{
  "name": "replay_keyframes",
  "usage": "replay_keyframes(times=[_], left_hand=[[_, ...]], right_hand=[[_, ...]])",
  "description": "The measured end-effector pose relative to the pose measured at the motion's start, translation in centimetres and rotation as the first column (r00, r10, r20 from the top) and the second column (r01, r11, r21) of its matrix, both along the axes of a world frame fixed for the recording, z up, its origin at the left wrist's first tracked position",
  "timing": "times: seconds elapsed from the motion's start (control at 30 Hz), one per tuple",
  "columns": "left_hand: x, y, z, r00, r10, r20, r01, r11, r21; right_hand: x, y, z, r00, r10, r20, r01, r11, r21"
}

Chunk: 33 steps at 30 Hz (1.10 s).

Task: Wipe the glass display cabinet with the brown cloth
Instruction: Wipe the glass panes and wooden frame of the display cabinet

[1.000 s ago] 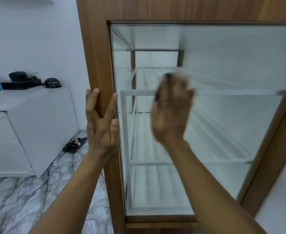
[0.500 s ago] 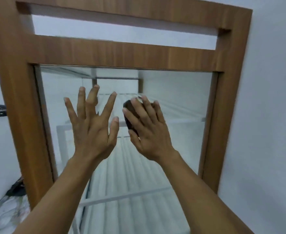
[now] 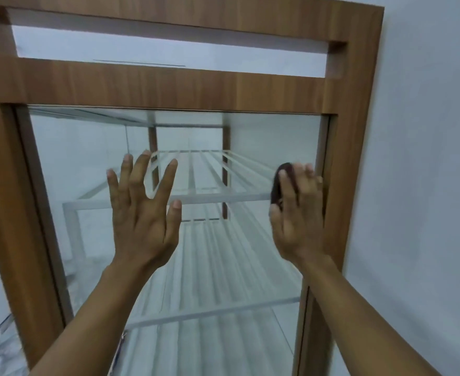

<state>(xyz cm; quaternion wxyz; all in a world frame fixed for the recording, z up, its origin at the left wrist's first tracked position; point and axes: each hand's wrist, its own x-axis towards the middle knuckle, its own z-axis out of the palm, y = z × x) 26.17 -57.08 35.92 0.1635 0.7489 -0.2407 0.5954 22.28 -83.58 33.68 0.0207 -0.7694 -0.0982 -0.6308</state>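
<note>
Pressing the brown cloth [image 3: 279, 183] against the glass under nearly straight fingers, the right hand [image 3: 295, 213] is now working at the pane's 3 o'clock edge, just beside the right upright of the glass display cabinet [image 3: 169, 88]. Half a second ago it was rubbing near the middle, close to the left hand [image 3: 142, 213]. That hand is staying splayed and holding nothing, its palm facing the glass left of centre, seemingly steadying the door. Behind the pane, white wire shelves [image 3: 218, 197] are showing through, and a pale wall [image 3: 427, 158] is standing at 3 o'clock beyond the frame. The stroke is apparently covering the middle band rightward, leaving the strip at 12 o'clock and the lower glass probably still needing passes.
</note>
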Motion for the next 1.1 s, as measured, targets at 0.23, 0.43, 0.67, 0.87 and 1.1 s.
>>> replay_keyframes(times=[0.23, 0.43, 0.67, 0.87, 1.1], left_hand=[[-1.7, -3.2, -2.8, 0.99, -0.08, -0.119, 0.08, 0.997, -0.001], [-1.9, -1.1, -8.6, 0.986, -0.032, -0.165, 0.042, 0.997, 0.061], [-2.5, 1.5, -10.2, 0.967, -0.052, -0.251, 0.075, 0.994, 0.083], [-2.6, 4.1, -12.6, 0.951, 0.001, -0.309, 0.036, 0.993, 0.114], [-2.6, 4.7, -14.0, 0.945, 0.021, -0.326, 0.035, 0.985, 0.167]], right_hand=[[1.7, 8.4, -0.9, 0.989, 0.141, -0.037, -0.146, 0.959, -0.242], [-0.2, 2.8, -4.7, 0.996, 0.018, 0.086, -0.053, 0.902, 0.428], [0.1, 4.8, -12.1, 0.991, 0.07, -0.115, -0.093, 0.974, -0.207], [-0.1, 7.8, -12.4, 0.995, 0.074, -0.068, -0.055, 0.968, 0.246], [0.2, 7.2, -12.6, 0.996, 0.077, -0.036, -0.063, 0.952, 0.3]])
